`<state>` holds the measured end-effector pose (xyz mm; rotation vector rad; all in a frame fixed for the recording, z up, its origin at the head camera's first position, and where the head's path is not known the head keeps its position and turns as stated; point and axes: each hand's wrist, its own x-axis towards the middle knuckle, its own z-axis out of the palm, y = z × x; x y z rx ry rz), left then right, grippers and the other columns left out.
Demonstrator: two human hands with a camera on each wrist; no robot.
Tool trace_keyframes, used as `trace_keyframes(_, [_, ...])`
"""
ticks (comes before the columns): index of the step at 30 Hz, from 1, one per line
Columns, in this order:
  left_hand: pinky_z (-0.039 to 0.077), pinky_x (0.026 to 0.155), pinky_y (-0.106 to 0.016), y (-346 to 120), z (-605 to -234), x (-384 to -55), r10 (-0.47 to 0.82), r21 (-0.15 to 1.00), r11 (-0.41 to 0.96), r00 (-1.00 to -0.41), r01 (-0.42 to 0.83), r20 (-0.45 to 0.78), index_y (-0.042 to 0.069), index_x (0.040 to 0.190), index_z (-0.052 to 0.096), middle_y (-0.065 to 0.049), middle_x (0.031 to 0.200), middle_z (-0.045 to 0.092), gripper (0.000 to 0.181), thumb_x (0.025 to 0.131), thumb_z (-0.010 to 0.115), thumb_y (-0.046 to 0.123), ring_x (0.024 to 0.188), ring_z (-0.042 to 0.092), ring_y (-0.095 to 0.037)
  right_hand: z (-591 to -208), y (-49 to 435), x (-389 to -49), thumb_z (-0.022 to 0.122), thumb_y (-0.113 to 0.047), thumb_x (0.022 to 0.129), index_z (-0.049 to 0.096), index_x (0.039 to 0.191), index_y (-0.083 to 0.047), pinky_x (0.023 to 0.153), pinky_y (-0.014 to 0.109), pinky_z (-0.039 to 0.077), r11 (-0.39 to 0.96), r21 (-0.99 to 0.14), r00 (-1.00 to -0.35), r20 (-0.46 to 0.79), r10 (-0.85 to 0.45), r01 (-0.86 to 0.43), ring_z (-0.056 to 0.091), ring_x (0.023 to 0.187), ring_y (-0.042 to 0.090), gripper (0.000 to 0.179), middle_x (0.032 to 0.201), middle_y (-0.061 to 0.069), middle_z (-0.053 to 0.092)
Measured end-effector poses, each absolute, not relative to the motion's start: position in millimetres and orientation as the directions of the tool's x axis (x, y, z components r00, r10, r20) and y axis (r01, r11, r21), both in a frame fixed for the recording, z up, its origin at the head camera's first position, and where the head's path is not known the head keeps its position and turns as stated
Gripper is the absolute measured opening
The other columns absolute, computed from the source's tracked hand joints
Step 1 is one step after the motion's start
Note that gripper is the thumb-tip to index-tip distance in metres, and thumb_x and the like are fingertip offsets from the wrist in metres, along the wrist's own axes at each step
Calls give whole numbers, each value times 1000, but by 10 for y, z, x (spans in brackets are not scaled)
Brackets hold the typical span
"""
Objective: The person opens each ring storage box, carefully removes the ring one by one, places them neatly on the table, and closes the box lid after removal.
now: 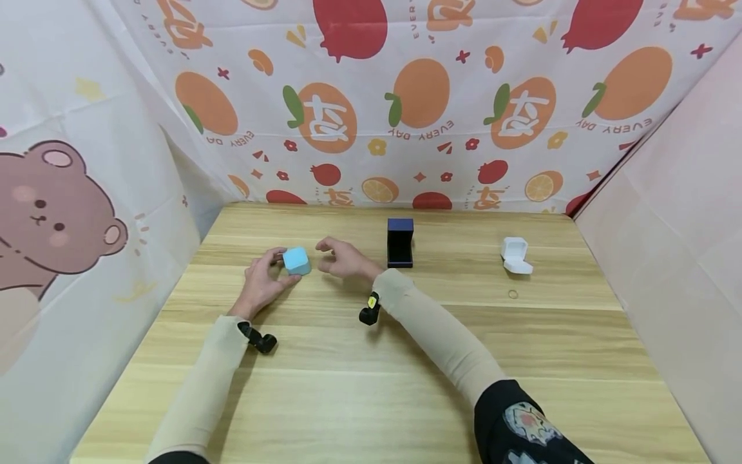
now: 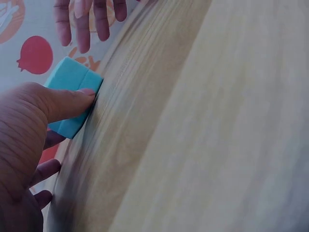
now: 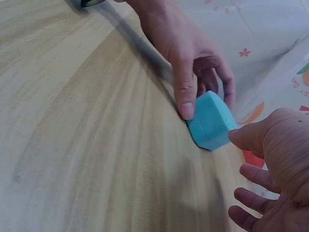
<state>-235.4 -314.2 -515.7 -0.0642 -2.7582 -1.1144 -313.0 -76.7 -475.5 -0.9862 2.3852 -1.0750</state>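
Note:
My left hand (image 1: 262,285) holds a small light-blue ring box (image 1: 296,260) on the left part of the table, with the thumb on its near side and fingers at the far side. The box is closed; a seam runs round its side in the left wrist view, where the left thumb (image 2: 70,103) presses close to that seam. To the right of the box, my right hand (image 1: 348,260) hovers with loosely bent, spread fingers and holds nothing. In the right wrist view, the right thumb (image 3: 248,137) overlaps the box's edge.
A dark blue box (image 1: 400,241) stands open right of my right hand. Farther right, a small white ring box (image 1: 514,254) lies open, with a thin ring (image 1: 513,294) in front of it. Printed cloth (image 1: 371,161) hangs behind the wooden table (image 1: 348,399).

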Motion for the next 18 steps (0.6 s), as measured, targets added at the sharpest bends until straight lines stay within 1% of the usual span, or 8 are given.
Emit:
trace_keyframes(3, [17,109,-65,-3141,-5167,-2361,-29,691,716,-985,97,168,6,148,45,-29,143,57,74,86,83,19,131,40,-48,-4765,-797,-3109,61,-15,101,47,146,-5,119,36,39,477,-746,-697,-24,-717,-466,47,144,26,48,153,11,52])
trace_keyframes(7, [17,106,-64,-3143,-5174,-2383,-30,694,712,-984,104,177,5,147,45,-27,142,58,74,85,83,19,131,40,-47,-4766,-836,-3094,62,-13,100,45,147,-5,120,39,39,465,-749,-689,-15,-725,-473,46,145,28,50,155,12,50])
trace_keyframes(9, [18,104,-62,-3139,-5173,-2397,-29,696,710,-984,105,178,5,147,45,-27,142,58,74,85,83,19,131,40,-47,-4764,-856,-3088,62,-12,100,44,148,-5,120,40,39,462,-758,-694,-17,-720,-461,46,146,29,52,156,12,49])
trace_keyframes(14, [19,101,-60,-3124,-5182,-2413,-30,694,713,-983,104,179,6,148,45,-27,142,58,75,85,83,23,131,40,-46,-4785,-906,-3098,63,-13,100,43,150,-8,119,40,39,474,-770,-722,-24,-691,-428,46,146,28,55,157,11,47])
trace_keyframes(18, [19,99,-58,-3122,-5200,-2398,-37,692,716,-985,92,169,6,148,45,-26,142,58,75,86,83,23,131,39,-45,-4796,-937,-3105,63,-17,101,43,151,-9,119,38,39,475,-765,-720,-20,-693,-436,45,146,27,54,157,11,47])
